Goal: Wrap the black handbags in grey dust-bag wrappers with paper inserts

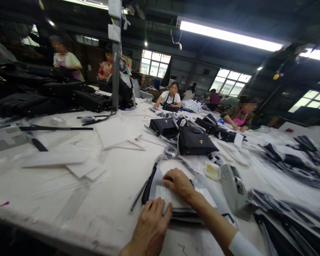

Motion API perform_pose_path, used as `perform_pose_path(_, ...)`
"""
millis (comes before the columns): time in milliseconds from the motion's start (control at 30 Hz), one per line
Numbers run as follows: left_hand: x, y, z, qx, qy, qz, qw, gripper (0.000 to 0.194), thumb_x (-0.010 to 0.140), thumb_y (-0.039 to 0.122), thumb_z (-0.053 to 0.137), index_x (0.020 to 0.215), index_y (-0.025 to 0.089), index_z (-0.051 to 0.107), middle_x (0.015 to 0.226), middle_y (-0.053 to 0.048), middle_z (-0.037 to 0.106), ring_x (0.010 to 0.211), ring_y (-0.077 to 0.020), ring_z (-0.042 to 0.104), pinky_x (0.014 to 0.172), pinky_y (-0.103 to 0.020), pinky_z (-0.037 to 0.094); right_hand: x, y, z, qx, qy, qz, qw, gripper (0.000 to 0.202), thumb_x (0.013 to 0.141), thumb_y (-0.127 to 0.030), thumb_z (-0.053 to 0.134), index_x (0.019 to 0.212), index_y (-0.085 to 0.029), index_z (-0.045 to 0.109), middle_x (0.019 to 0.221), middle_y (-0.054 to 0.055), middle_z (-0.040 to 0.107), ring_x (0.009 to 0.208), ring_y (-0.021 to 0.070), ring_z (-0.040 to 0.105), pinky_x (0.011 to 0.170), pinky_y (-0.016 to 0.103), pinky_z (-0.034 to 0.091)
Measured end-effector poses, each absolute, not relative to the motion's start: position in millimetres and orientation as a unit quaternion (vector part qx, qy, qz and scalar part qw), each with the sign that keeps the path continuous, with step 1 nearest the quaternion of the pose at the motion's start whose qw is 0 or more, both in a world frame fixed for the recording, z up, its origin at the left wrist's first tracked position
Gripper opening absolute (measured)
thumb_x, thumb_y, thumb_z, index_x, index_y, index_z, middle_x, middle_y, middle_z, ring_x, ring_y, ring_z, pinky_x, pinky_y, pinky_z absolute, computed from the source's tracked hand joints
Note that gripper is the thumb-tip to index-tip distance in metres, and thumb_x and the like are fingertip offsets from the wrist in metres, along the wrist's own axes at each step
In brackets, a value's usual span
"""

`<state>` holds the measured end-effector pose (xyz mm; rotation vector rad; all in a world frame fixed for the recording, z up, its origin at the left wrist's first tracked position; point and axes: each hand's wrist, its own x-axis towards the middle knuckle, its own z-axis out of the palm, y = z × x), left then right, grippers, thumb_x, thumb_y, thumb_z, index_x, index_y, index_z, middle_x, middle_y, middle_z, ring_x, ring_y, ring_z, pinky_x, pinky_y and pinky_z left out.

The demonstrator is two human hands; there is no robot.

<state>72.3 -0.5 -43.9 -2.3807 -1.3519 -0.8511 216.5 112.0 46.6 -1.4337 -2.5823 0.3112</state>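
Note:
A black handbag lies flat on the table in front of me, with a white sheet and clear plastic on top. My left hand rests at its near left edge, fingers extended over the sheet. Farther up, my right hand lies on the covered bag, its fingers bent and their tips touching the plastic. What lies under that palm is hidden. A wrapped strap is coiled just beyond the bag.
Black handbags with gold emblems stand beyond my hands. A grey tape dispenser and a small yellowish tray are at right. White sheets lie on the left; a metal post rises behind. Several co-workers sit or stand farther off.

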Motion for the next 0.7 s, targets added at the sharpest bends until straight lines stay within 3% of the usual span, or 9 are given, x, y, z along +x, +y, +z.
perform_pose_path(100,68,2,-34,-0.827,-0.451,-0.308,0.135,0.038,0.087,0.016,0.058,0.124,0.021,0.057,0.113,-0.01,0.066,0.103,-0.0256,0.061,0.095,-0.04,0.045,214,111,41,-0.472,-0.865,0.138,0.098,0.033,0.093,-0.029,0.061,0.125,-0.022,0.066,0.128,0.008,0.067,0.122,0.0256,0.055,0.105,0.04,0.036)
perform_pose_path(200,61,9,-3,-0.85,-0.465,-0.244,0.046,0.017,0.088,0.018,0.06,0.104,0.023,0.064,0.095,-0.004,0.068,0.087,-0.0221,0.064,0.085,-0.036,0.049,210,111,33,-0.467,-0.853,0.207,0.105,0.044,0.093,-0.032,0.059,0.137,-0.023,0.058,0.147,0.009,0.054,0.138,0.0307,0.042,0.116,0.053,0.022)
perform_pose_path(233,59,14,9,-0.856,-0.472,-0.21,0.012,0.009,0.089,0.019,0.059,0.095,0.023,0.065,0.089,-0.003,0.068,0.082,-0.0215,0.064,0.081,-0.035,0.05,210,113,32,-0.471,-0.843,0.233,0.115,0.046,0.091,-0.033,0.061,0.136,-0.023,0.059,0.147,0.009,0.053,0.139,0.0319,0.042,0.117,0.054,0.021)
perform_pose_path(300,55,29,27,-0.862,-0.48,-0.162,-0.017,0.013,0.093,0.019,0.054,0.092,0.022,0.066,0.089,-0.004,0.069,0.083,-0.0221,0.066,0.079,-0.035,0.052,212,117,36,-0.487,-0.815,0.276,0.151,0.047,0.086,-0.032,0.065,0.132,-0.022,0.062,0.143,0.009,0.058,0.135,0.0307,0.048,0.116,0.05,0.028)
perform_pose_path(433,48,70,34,-0.861,-0.489,-0.139,0.008,0.028,0.095,0.02,0.051,0.119,0.023,0.065,0.128,-0.009,0.065,0.123,-0.0284,0.058,0.107,-0.05,0.04,234,103,56,-0.542,-0.739,0.289,0.276,0.039,0.095,-0.032,0.046,0.126,-0.017,0.065,0.126,0.01,0.068,0.117,0.0232,0.063,0.102,0.036,0.047)
perform_pose_path(500,45,87,27,-0.859,-0.5,-0.108,-0.011,0.034,0.097,0.023,0.049,0.129,0.024,0.062,0.14,-0.009,0.059,0.135,-0.0294,0.049,0.112,-0.054,0.034,255,76,58,-0.563,-0.676,0.313,0.358,0.041,0.097,-0.042,0.043,0.115,-0.016,0.068,0.109,0.011,0.073,0.103,0.0244,0.068,0.09,0.036,0.053)
perform_pose_path(600,39,107,18,-0.855,-0.509,-0.08,-0.055,0.035,0.098,0.029,0.047,0.13,0.028,0.062,0.14,-0.004,0.059,0.137,-0.0267,0.047,0.114,-0.05,0.034,286,21,40,-0.561,-0.466,0.505,0.462,0.051,0.075,-0.063,0.071,0.094,-0.016,0.07,0.08,0.008,0.072,0.074,0.0236,0.07,0.063,0.032,0.054)
perform_pose_path(633,37,114,18,-0.852,-0.513,-0.082,-0.06,0.035,0.098,0.031,0.048,0.129,0.028,0.063,0.14,-0.004,0.059,0.137,-0.0257,0.047,0.115,-0.047,0.033,294,4,31,-0.559,-0.392,0.564,0.464,0.056,0.065,-0.066,0.079,0.089,-0.017,0.069,0.078,0.007,0.072,0.07,0.0225,0.07,0.061,0.031,0.054)
perform_pose_path(700,37,130,20,-0.841,-0.53,-0.087,-0.058,0.039,0.097,0.032,0.047,0.134,0.024,0.059,0.144,-0.008,0.056,0.135,-0.0252,0.049,0.112,-0.043,0.037,302,-21,14,-0.544,-0.281,0.637,0.468,0.064,0.049,-0.069,0.086,0.085,-0.018,0.069,0.082,0.009,0.074,0.078,0.0245,0.073,0.071,0.034,0.057)
